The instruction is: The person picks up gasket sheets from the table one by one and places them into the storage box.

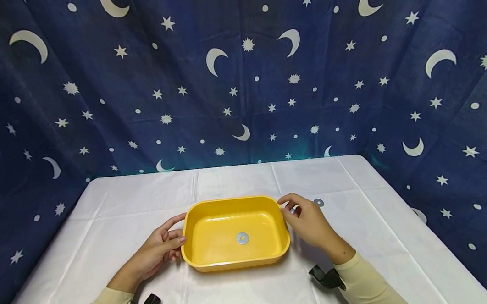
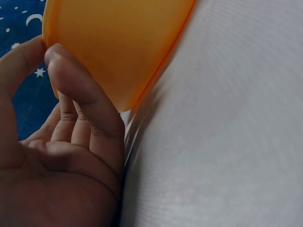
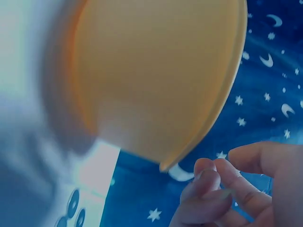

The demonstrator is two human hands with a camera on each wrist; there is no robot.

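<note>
A yellow rectangular basin [image 1: 218, 246] with rounded corners stands on the table, a flat metal washer [image 1: 246, 240] lying on its floor. At its left end my left hand [image 1: 157, 248] grips the rim, thumb over the edge and the other fingers outside. My right hand [image 1: 308, 222] is beside the far right corner with loosely bent fingers. In the right wrist view the fingers [image 3: 201, 205] of this hand lie just past the basin's rim, with nothing seen between them.
Another washer [image 1: 322, 204] lies on the white tablecloth [image 1: 370, 250] beyond my right hand, and one more shows partly behind the fingers. A dark blue curtain [image 1: 217, 22] with moons and stars hangs behind the table and along its sides.
</note>
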